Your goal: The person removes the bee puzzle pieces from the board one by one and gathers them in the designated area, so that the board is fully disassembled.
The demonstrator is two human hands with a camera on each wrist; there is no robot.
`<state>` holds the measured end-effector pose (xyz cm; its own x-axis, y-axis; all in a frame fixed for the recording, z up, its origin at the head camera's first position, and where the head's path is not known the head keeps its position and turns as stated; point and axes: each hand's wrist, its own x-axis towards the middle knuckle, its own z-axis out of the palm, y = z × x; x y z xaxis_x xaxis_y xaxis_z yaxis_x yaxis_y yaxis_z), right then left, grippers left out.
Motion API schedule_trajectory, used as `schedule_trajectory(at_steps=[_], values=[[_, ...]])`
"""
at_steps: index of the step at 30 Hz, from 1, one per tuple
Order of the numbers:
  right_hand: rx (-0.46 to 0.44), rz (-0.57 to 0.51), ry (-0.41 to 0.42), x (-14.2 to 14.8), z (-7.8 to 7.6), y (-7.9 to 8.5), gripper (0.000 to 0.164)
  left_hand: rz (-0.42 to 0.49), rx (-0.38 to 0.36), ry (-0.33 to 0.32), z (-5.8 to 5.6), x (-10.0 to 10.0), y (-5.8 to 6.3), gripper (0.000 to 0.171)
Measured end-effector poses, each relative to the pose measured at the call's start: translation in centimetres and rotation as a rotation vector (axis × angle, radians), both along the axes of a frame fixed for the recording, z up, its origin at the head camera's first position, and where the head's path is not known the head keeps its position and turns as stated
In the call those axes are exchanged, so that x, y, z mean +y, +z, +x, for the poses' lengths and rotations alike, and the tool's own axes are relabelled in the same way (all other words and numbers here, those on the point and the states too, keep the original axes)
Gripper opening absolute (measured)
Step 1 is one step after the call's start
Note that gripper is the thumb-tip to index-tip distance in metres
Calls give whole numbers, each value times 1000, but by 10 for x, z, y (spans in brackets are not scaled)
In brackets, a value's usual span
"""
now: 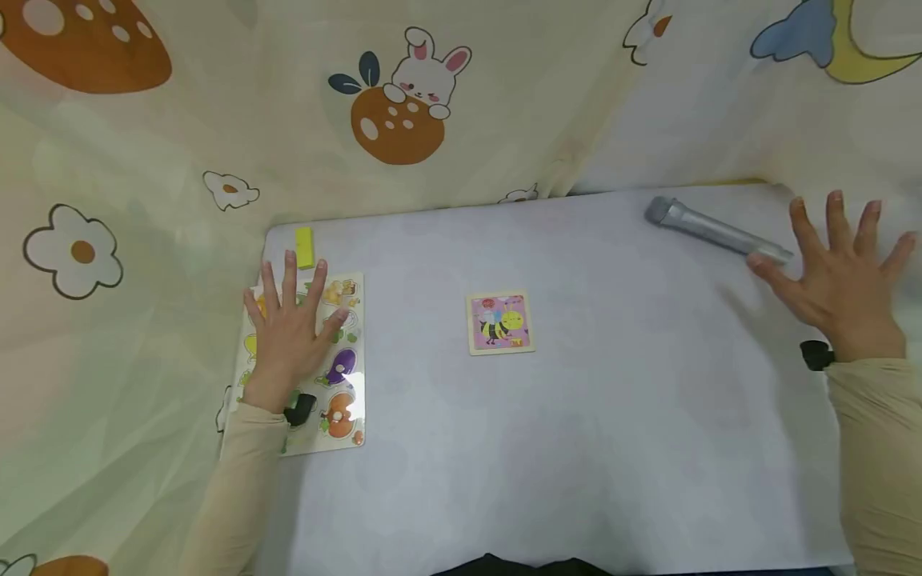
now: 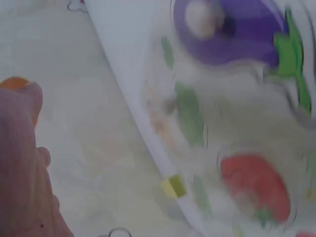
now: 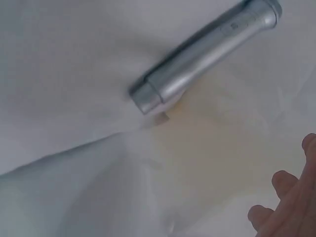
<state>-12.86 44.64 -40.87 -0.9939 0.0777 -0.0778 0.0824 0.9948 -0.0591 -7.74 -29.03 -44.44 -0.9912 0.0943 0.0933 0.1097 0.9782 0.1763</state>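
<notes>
Flat white board with colourful vegetable pictures [image 1: 313, 382] sits left of frame, left hand [image 1: 284, 336] splayed over it. Silver microphone-shaped tube [image 1: 720, 230]'s upper right, right hand [image 1: 850, 280] splayed near its tail. Hands are way apart, btw. Small square bee-picture panel [image 1: 502, 322]'s mid-frame on the white table [image 1: 432, 480].

The plain tan left sleeve [image 1: 234, 488] and creased matching right sleeve [image 1: 875, 448] end at a small black left wrist camera [image 1: 299, 409] and right wrist camera [image 1: 817, 355].

Apparent play corner: rabbit-print cloth [image 1: 288, 120], puzzle board [image 1: 311, 438]
</notes>
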Motion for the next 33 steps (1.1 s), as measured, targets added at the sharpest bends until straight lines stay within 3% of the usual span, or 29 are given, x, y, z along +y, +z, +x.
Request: schedule_trajectory(at_steps=[4,8,13,16,19,23,28,33], values=[[23,-92,62,-16,-7,-11,103,52,2,-66,3,29,-10,84],[95,-208,174,-47,-12,-30,95,99,-7,-189,11,76,-26,87],[245,-411,372,-111,-19,-58,77,152,-73,-372,29,147,-44,82],[229,-582,447,-161,-22,-70,58,193,-135,-433,41,185,-49,80],[149,-716,488,-212,-23,-76,42,199,-179,-451,49,215,-52,79],[64,-797,584,-267,-25,-76,34,164,-231,-439,52,239,-54,82],[-34,-819,674,-308,-30,-73,36,139,-294,-413,54,246,-59,85],[-102,-770,707,-325,-36,-71,33,105,-313,-406,56,249,-63,84]])
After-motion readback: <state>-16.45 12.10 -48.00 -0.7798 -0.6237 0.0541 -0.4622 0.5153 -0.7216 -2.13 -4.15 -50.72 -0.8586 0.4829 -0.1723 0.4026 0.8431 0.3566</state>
